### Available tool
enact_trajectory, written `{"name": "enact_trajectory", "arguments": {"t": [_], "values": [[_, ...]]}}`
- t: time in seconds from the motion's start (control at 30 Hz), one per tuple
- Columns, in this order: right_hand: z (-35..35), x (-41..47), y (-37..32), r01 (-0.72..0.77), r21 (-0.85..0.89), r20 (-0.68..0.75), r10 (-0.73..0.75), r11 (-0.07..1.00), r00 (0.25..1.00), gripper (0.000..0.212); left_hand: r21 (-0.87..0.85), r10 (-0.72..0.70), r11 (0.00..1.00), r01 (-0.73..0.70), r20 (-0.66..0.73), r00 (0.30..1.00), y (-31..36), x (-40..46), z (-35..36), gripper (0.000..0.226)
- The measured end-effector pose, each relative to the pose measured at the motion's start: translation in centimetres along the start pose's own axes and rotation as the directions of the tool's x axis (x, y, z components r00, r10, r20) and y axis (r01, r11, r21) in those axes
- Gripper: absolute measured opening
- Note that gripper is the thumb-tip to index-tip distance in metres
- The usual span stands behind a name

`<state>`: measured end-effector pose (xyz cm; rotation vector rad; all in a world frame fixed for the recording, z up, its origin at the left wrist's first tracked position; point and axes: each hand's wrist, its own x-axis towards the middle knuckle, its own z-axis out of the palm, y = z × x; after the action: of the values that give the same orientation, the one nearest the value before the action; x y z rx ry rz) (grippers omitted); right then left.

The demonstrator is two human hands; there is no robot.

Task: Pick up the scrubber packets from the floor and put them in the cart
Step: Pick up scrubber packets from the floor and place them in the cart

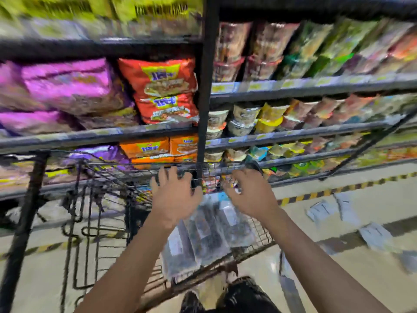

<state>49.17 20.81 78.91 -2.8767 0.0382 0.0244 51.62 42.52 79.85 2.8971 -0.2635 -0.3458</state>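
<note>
While spread above packets (207,231), both hands (173,195).

I see clear plastic scrubber packets (203,233) piled in the black wire cart (108,177) before the stocked metal shelves (293,86); more packets (374,236) lie on the floor (327,279) to its right.

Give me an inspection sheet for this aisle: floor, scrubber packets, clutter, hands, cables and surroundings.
Surface: pale shop floor with a yellow-black hazard stripe along the shelf base.
Job's things: several clear scrubber packets in the cart; the wire cart stands in front of the person; more packets on the floor, to the right.
Clutter: nothing seen beyond the floor packets.
Grippers: left hand open, fingers spread over the cart; right hand over the cart, grip blurred.
Cables: nothing seen.
Surroundings: dark metal shelves stocked with noodle bags and cup noodles; picture is motion-blurred.
</note>
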Motion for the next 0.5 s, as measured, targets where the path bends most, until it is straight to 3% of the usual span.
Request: {"name": "enact_trajectory", "arguments": {"t": [0.13,0.23,0.33,0.4,0.5], "values": [[-3.3,-3.2,-1.0,-0.003,0.046,-0.187,0.012,0.999,0.982,0.065,0.039,0.073,0.997,-0.072,-0.017,0.997,1.4,-3.1,-2.5,0.055],[-5.2,-6.3,0.6,-0.077,0.031,-0.183,0.081,0.997,0.98,0.063,0.065,0.136,0.989,-0.133,-0.043,0.99,3.3,-4.6,-2.3,0.055],[-6.7,-10.1,4.6,-0.193,-0.02,-0.173,0.186,0.981,0.967,0.071,0.095,0.201,0.974,-0.203,0.036,0.979,7.9,-5.1,-1.7,0.057],[-8.1,-13.6,7.7,-0.312,-0.05,-0.15,0.301,0.949,0.942,0.08,0.174,0.306,0.936,-0.307,0.031,0.951,12.3,-5.3,-1.1,0.058],[-9.9,-20.3,13.4,-0.481,-0.058,-0.117,0.473,0.875,0.873,0.086,0.236,0.523,0.825,-0.514,0.028,0.852,21.0,-6.2,0.4,0.065]]}}
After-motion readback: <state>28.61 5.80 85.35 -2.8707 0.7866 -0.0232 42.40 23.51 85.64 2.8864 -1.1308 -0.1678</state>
